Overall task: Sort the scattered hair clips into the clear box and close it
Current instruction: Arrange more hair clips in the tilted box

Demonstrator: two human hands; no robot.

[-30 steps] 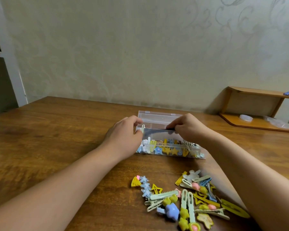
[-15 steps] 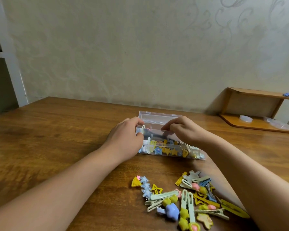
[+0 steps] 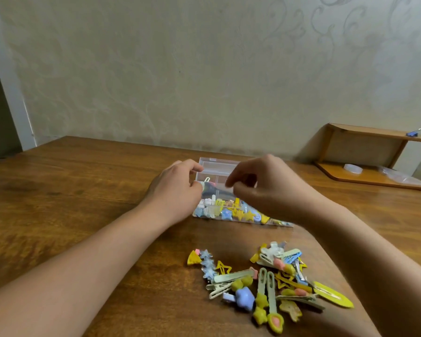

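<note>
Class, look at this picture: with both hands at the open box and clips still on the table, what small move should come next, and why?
Probably the right hand should come back to the loose pile of clips and pick one up. The clear box is open and only partly filled, and many clips lie outside it. The left hand can steady the box.

Wall (image 3: 180, 69): pale beige, with a faint swirling pattern, filled the upper half from 10 to 2 o'clock.
Table (image 3: 58, 203): brown wood with visible grain, ran across the lower half and met the wall.
Shelf unit (image 3: 365, 152): small, wooden, stood on the table at 3 o'clock against the wall.
Door frame (image 3: 7, 81): white, stood at 9 o'clock beside a dark opening.
Light: soft and even.
</note>
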